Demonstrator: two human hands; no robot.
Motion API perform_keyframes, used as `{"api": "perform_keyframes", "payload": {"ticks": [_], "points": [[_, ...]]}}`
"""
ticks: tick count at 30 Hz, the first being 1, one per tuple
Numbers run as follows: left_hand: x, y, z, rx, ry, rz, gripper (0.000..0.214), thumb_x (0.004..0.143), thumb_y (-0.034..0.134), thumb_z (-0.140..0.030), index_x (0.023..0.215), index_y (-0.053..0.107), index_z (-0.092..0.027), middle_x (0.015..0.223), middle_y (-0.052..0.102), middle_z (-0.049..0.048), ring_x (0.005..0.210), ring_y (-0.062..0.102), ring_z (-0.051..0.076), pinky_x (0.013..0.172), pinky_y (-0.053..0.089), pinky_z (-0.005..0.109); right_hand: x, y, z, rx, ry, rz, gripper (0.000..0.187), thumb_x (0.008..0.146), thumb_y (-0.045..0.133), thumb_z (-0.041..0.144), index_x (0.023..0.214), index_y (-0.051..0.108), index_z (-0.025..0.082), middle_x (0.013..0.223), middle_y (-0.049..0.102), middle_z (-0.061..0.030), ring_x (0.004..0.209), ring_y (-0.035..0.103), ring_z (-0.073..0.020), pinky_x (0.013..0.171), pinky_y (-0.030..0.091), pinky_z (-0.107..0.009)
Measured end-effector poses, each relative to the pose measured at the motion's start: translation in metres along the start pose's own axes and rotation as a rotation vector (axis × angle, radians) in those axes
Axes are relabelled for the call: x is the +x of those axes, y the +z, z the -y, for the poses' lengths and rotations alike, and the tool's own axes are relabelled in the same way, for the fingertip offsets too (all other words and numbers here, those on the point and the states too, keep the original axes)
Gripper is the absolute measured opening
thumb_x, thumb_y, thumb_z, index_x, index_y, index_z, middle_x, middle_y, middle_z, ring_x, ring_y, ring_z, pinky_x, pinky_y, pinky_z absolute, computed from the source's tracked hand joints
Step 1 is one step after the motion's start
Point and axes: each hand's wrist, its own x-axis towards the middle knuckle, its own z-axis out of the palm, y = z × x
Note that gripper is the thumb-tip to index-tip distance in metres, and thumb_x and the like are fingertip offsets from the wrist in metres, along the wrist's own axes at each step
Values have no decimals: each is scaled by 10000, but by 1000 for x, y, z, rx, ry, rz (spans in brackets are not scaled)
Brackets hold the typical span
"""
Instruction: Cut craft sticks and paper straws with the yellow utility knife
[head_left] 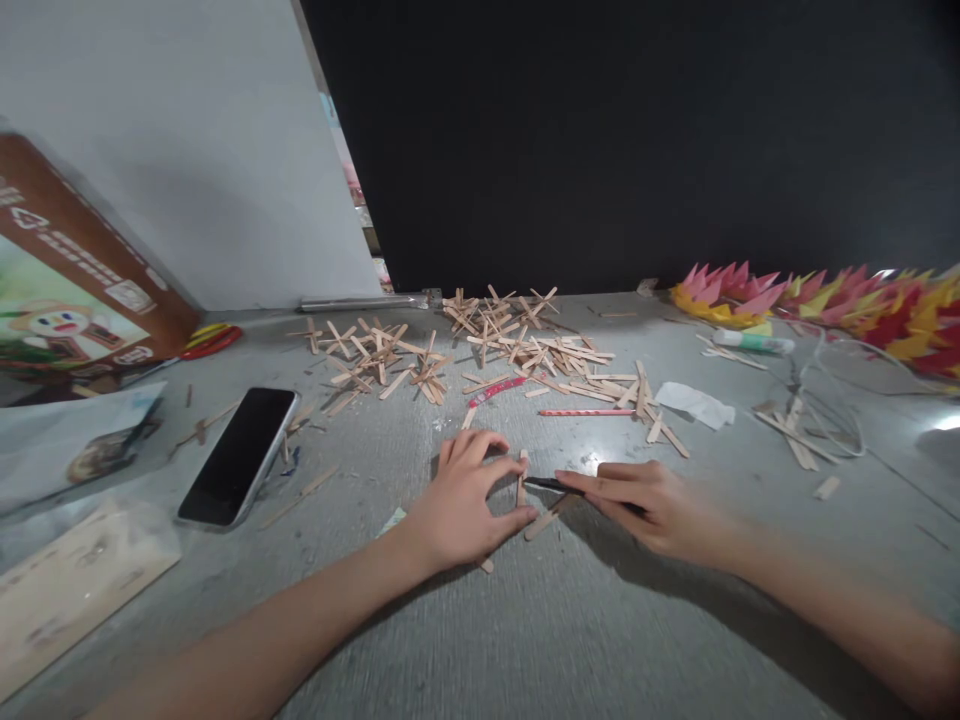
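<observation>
My left hand rests on the grey table, its fingers curved over and pinching a short wooden stick that lies on the surface. My right hand is closed around a thin dark blade-like tool. The tool's tip touches that stick. Another stick piece lies just below the tool, between both hands. Behind them lies a heap of wooden stick crosses and loose sticks.
A black phone lies to the left, near a brown box and a wooden board. A pink pencil, white paper scrap, glue tube, cable and paper flowers sit to the right.
</observation>
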Motion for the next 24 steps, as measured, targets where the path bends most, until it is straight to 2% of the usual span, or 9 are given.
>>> {"api": "perform_keyframes", "payload": {"ticks": [4, 11, 17, 24], "points": [[0, -1, -1, -5, -8, 9, 449, 843, 780, -556, 1194, 744, -280, 1322, 570, 86, 1281, 481, 335, 1103, 390, 531, -1, -1, 2, -27, 21, 31, 462, 1086, 453, 263, 1540, 532, 305, 771, 654, -14, 663, 616, -143, 627, 456, -243], [0, -1, -2, 4, -25, 17, 445, 843, 777, -553, 1188, 741, -274, 1333, 559, 87, 1307, 465, 338, 1121, 384, 542, 0, -7, 15, -161, 31, 128, 532, 1075, 430, 200, 1601, 438, 275, 815, 667, -34, 664, 621, -139, 630, 409, -254], [2, 0, 0, 3, -20, 21, 415, 840, 770, -569, 1152, 743, -297, 1344, 552, 75, 1304, 461, 345, 1104, 392, 550, 2, -9, 28, -221, 68, 140, 555, 1040, 452, 161, 1581, 471, 281, 800, 676, -32, 648, 615, -141, 610, 363, -261], [7, -7, 5, 38, 17, 56, 368, 826, 781, -569, 1089, 756, -311, 1345, 557, 61, 1296, 478, 345, 1106, 377, 557, 5, -8, 32, -222, 111, 161, 606, 1023, 447, 136, 1609, 415, 290, 805, 684, -26, 655, 588, -138, 611, 304, -263]]}}
